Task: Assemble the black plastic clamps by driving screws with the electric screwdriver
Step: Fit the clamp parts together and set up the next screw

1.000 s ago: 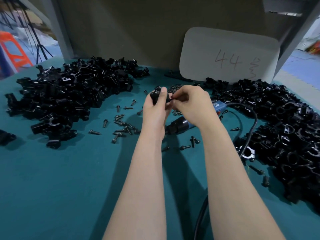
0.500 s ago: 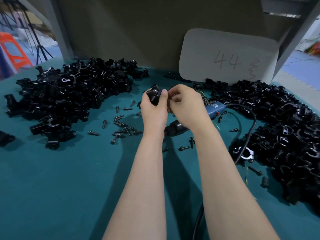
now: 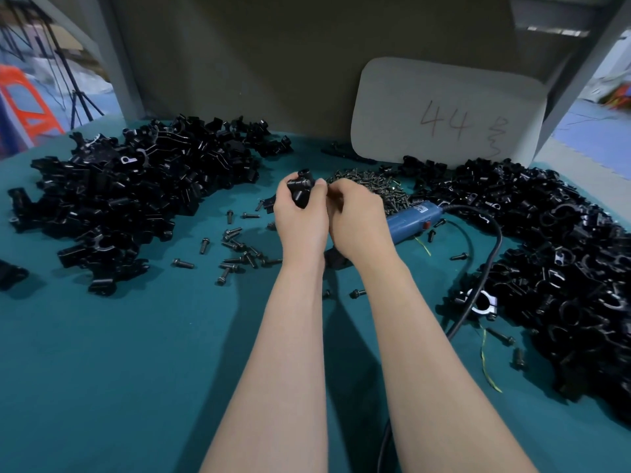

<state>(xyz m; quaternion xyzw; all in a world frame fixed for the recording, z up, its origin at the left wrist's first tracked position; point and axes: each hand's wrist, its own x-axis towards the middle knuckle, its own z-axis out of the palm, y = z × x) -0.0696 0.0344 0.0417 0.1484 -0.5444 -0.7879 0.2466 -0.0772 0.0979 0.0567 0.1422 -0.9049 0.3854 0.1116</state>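
- The left hand (image 3: 300,223) is gripping a black clamp (image 3: 299,191) above the green table (image 3: 136,370).
- The right hand (image 3: 358,223) is curling its fingers beside the clamp; I cannot tell if they are holding anything.
- The blue screwdriver (image 3: 409,221) is lying just behind that hand.

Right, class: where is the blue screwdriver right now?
Head view, right of centre: the screwdriver lies on the green table, partly behind the right hand, beside the screw heap.

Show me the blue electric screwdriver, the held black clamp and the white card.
blue electric screwdriver (image 3: 409,221): head view, its blue body.
black clamp (image 3: 299,191): head view, its exposed middle part.
white card (image 3: 444,93): head view, its face above the number.
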